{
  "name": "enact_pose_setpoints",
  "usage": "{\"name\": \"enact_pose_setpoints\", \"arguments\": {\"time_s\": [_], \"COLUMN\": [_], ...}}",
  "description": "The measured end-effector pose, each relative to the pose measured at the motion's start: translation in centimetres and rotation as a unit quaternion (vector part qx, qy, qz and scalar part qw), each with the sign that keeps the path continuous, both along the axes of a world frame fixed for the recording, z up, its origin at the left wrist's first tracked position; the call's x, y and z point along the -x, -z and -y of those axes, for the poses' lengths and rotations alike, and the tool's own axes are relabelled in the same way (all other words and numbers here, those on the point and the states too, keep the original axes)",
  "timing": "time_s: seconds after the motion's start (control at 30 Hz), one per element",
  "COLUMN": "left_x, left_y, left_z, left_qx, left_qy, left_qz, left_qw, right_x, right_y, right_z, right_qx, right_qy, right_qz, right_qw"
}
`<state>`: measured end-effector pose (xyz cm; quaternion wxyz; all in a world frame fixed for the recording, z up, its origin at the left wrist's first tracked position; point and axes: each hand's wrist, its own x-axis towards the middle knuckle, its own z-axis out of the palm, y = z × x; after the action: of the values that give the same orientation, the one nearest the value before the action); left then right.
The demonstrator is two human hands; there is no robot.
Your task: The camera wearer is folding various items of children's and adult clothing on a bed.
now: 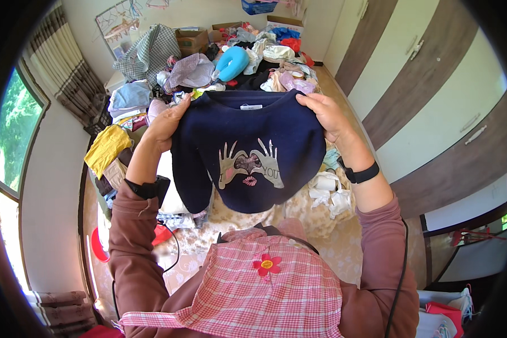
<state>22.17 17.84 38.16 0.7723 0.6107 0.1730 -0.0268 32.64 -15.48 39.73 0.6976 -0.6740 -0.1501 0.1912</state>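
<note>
A navy blue sweater (208, 163) hangs spread out in front of me, its printed front of two hands forming a heart facing me. My left hand (169, 119) grips it at the left shoulder, thumb on top. At the other shoulder, my right hand (327, 115) pinches the fabric between thumb and fingers. The neckline with a small white label sits between the two hands. One sleeve droops on the left side; the right sleeve is not clearly made out. The sweater's lower edge hangs over the patterned bed cover (315, 217).
Beyond the sweater lies a large heap of clothes with a blue neck pillow (232, 63) on it. Folded clothes (130, 97) and a yellow garment (108, 147) are stacked at left. White cloths (329, 191) lie at right, near a striped wardrobe (428, 62). Cardboard boxes (191, 40) stand behind.
</note>
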Motion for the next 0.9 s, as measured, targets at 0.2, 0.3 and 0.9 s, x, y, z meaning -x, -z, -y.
{"name": "enact_pose_setpoints", "arguments": {"time_s": [0.2, 0.3, 0.9], "left_x": [1.2, 1.7, 2.0], "left_y": [-0.5, -1.9, -2.5], "left_z": [1.3, 4.8, 10.6], "left_qx": [0.072, 0.044, -0.192], "left_qy": [0.106, 0.069, 0.059], "left_qz": [0.057, 0.098, 0.252], "left_qw": [0.990, 0.992, 0.947], "right_x": [0.8, 1.5, 2.9], "right_y": [-0.5, -1.3, -1.1], "right_z": [-0.2, -1.1, -4.2], "right_qx": [-0.077, -0.131, 0.036], "right_qy": [-0.018, -0.034, -0.026], "right_qz": [-0.065, -0.073, 0.331], "right_qw": [0.995, 0.988, 0.942]}}
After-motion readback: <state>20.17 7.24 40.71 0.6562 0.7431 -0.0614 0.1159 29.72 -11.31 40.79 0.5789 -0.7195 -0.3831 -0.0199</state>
